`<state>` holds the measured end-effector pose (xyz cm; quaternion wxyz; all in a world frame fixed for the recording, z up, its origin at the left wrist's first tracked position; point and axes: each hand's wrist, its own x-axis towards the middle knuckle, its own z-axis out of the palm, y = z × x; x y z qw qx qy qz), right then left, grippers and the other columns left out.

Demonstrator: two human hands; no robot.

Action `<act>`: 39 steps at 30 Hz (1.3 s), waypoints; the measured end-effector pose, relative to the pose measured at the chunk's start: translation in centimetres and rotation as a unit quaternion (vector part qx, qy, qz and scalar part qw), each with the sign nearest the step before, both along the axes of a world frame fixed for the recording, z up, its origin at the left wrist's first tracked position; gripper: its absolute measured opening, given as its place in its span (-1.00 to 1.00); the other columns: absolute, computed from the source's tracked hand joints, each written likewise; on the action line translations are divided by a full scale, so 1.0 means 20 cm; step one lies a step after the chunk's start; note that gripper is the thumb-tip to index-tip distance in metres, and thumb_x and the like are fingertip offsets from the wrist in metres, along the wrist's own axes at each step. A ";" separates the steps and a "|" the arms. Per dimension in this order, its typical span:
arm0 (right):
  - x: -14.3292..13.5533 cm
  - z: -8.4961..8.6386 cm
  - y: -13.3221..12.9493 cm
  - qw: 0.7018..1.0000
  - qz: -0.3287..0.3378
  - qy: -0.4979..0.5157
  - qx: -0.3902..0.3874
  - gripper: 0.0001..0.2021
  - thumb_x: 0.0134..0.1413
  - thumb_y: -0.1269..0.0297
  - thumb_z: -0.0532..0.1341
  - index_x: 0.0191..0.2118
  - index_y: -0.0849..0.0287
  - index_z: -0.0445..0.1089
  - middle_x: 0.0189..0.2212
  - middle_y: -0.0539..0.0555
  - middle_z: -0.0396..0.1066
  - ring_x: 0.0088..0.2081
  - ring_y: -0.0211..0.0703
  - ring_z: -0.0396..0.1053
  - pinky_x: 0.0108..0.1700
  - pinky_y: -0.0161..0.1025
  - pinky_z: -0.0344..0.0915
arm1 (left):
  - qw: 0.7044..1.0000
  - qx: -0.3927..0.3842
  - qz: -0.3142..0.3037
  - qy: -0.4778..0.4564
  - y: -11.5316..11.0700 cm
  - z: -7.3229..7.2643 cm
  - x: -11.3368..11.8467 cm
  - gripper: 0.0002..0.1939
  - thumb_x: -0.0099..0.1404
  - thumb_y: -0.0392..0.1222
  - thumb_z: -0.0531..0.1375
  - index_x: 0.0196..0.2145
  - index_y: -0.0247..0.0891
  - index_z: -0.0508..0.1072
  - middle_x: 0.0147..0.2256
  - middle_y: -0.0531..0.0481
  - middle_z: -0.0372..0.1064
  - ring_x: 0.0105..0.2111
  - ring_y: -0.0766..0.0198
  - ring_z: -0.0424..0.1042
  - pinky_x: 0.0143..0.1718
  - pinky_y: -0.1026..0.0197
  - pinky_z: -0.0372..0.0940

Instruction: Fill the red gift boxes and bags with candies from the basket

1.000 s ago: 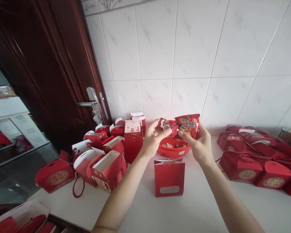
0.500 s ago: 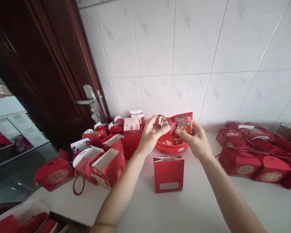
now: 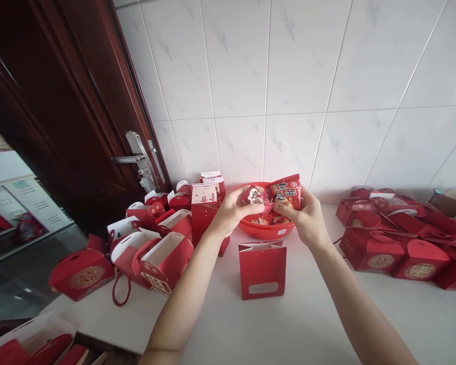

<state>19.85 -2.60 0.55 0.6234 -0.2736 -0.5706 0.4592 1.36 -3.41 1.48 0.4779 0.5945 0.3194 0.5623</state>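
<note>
My left hand [image 3: 230, 213] is closed on a small red candy packet [image 3: 255, 196] with a pale label. In my right hand [image 3: 306, 215] is a larger red snack packet [image 3: 286, 192] with dark lettering, pinched between thumb and fingers. Both packets are held close together above a red plastic basket [image 3: 266, 232], which has several wrapped sweets in it. Nearer to me, between my forearms, an upright red paper gift box [image 3: 263, 271] stands with its top open and a pale oblong window on its front.
Several open red boxes [image 3: 167, 253] crowd the table's left side, one with a cord handle [image 3: 121, 291]. More red boxes [image 3: 376, 251] are grouped at the right. A tiled wall [image 3: 296, 76] rises behind the white table [image 3: 307, 319]. A dark door [image 3: 79, 101] is at left.
Both hands, with their packets, have come down slightly toward the basket. The small packet has turned a little in my left hand. The whole view has shifted slightly.
</note>
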 end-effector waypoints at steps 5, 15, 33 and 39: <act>0.02 0.00 0.02 1.000 -0.016 0.005 -0.008 -0.60 -0.24 0.10 0.54 -0.28 0.12 0.45 -0.38 0.02 0.57 -0.41 -0.06 0.53 -0.31 -0.07 0.56 | 1.000 0.022 0.001 0.009 -0.01 0.00 0.01 -0.63 0.08 -0.15 0.45 -0.14 -0.28 0.59 -0.19 -0.11 0.59 -0.16 0.09 0.54 -0.05 0.07 0.37; 0.06 0.00 0.02 0.999 0.032 0.006 -0.035 -0.21 -0.01 0.10 0.43 0.32 -0.15 0.13 -0.30 -0.02 0.55 -0.26 -0.01 0.56 -0.30 -0.04 0.60 | 0.998 0.014 0.018 -0.063 0.00 0.03 0.01 -0.64 -0.02 -0.18 0.46 -0.24 -0.26 0.53 -0.33 0.01 0.53 -0.31 0.25 0.50 -0.18 0.19 0.41; 0.03 0.00 0.01 0.996 0.063 -0.065 0.003 -0.64 -0.04 -0.04 0.44 -0.30 0.12 0.45 -0.50 -0.04 0.41 -0.44 -0.20 0.41 -0.31 -0.16 0.55 | 0.993 0.108 0.057 0.003 0.01 -0.01 0.04 -0.60 0.11 -0.10 0.46 -0.13 -0.22 0.48 -0.21 -0.03 0.53 -0.15 0.17 0.52 -0.04 0.17 0.37; 0.03 -0.01 0.02 0.997 0.035 -0.067 0.009 -0.63 -0.05 -0.06 0.43 -0.36 0.13 0.40 -0.53 -0.05 0.37 -0.49 -0.25 0.32 -0.42 -0.26 0.41 | 0.992 0.113 0.060 0.019 -0.01 0.00 0.06 -0.64 0.11 -0.09 0.46 -0.18 -0.24 0.50 -0.22 -0.05 0.56 -0.17 0.15 0.53 -0.08 0.17 0.40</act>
